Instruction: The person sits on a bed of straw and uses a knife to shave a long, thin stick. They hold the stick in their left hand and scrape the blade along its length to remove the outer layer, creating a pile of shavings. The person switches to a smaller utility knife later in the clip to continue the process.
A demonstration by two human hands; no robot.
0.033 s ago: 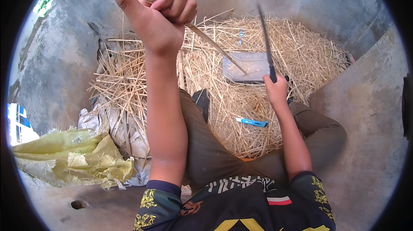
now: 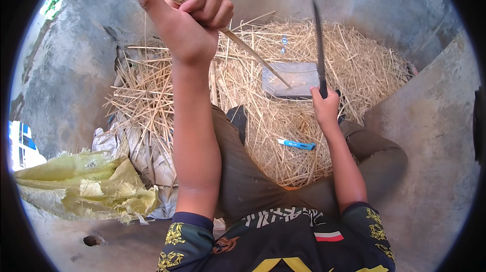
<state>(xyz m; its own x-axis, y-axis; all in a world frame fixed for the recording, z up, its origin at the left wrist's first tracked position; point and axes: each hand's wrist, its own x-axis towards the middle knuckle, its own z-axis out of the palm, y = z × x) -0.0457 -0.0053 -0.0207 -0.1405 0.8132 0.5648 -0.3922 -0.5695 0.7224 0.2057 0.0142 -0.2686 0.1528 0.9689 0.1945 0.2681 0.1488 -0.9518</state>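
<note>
My left hand [image 2: 195, 24] is raised at the upper left, its fingers wrapped round a long thin wooden or bamboo stick [image 2: 248, 50]. The stick slants down to the right, and its lower tip meets a grey rectangular block [image 2: 286, 77] or appears right over it. My right hand [image 2: 325, 102] is closed on the black handle of a long knife [image 2: 319, 44], beside the block's right edge. Its dark blade points up and away from me. Pale scraps lie on the block's top.
A thick layer of shavings and strips [image 2: 364, 59] surrounds the block. A blue utility knife [image 2: 296, 144] lies on it near my legs. Longer split strips [image 2: 144, 100] are heaped at left, above a torn yellow sack [image 2: 86, 186]. Concrete walls [image 2: 425, 115] stand around me.
The knife in my right hand has swung slightly to the right, its blade tip moving right and upward. My left hand and the stick have barely shifted.
</note>
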